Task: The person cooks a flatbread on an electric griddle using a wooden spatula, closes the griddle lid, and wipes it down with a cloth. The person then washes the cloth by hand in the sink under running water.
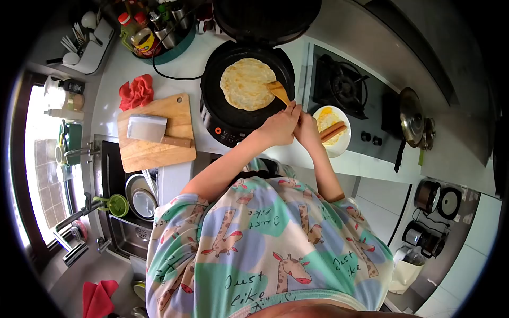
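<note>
A round, pale flatbread (248, 84) with light brown patches lies on the black plate of an electric griddle (212, 69), whose lid stands open. At the bread's right edge, the blade of a wooden spatula (278, 92) touches or slips just under it. My left hand (279, 126) and my right hand (306, 130) are together in front of the griddle, both closed around the spatula's handle; most of that handle is hidden by the fingers. Beside my right hand is a white plate (344, 144) with fried egg (326, 115) and two sausages (333, 131).
On the left, a cleaver (148, 129) rests on a wooden cutting board (154, 153), near a red cloth (136, 91). Bottles (144, 42) stand in a tray behind. A gas stove (339, 79) is to the right; the sink (124, 230), with bowls, is at lower left.
</note>
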A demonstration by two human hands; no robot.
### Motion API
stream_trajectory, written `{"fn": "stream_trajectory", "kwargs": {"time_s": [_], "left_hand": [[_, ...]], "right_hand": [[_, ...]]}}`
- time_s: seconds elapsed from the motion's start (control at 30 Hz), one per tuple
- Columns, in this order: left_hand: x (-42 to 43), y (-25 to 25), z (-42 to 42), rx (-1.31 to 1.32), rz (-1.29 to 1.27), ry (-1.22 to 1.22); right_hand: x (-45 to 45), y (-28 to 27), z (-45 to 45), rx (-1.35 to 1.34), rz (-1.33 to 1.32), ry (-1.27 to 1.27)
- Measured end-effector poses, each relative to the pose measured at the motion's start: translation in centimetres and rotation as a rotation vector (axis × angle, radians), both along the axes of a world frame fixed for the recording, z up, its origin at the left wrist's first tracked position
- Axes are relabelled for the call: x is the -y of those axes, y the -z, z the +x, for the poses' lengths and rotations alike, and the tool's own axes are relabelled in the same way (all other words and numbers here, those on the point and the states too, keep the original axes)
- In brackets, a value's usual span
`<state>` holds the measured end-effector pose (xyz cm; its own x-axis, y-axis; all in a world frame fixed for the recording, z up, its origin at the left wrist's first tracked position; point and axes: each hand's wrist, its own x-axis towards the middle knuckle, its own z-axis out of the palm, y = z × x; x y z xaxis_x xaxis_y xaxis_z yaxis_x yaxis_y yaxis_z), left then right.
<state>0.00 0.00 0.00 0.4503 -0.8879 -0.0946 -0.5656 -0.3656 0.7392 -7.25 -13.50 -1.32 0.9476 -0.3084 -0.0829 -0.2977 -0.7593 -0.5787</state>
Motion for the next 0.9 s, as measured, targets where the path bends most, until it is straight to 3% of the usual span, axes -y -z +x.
{"fn": "stream_trajectory", "kwargs": {"time_s": [0.17, 0.27, 0.37, 0.5, 0.7, 0.9], "left_hand": [[-0.3, 2.1, -2.2, 0.059, -0.153, -0.042], [-1.6, -0.6, -1.8, 0.035, -0.109, -0.02], [-2.4, -0.6, -2.5, -0.004, -0.046, 0.028], [-3.0, 1.0, -3.6, 0.05, -0.207, -0.012], [-5.3, -2.3, -3.5, -0.086, -0.052, -0.025], [-7.0, -1.8, -3.9, -0.066, -0.127, -0.089]], "right_hand": [[-0.5, 0.0, -1.8, 0.069, -0.008, -0.01], [-1.2, -0.4, -2.2, 0.1, -0.02, -0.038], [-1.9, -1.3, -3.5, -0.009, -0.02, -0.042], [-2.3, -1.6, -4.2, -0.031, 0.01, -0.028], [-3.6, -3.3, -4.1, -0.017, 0.019, -0.152], [-4.5, -3.3, -3.8, 0.004, 0.045, -0.204]]}}
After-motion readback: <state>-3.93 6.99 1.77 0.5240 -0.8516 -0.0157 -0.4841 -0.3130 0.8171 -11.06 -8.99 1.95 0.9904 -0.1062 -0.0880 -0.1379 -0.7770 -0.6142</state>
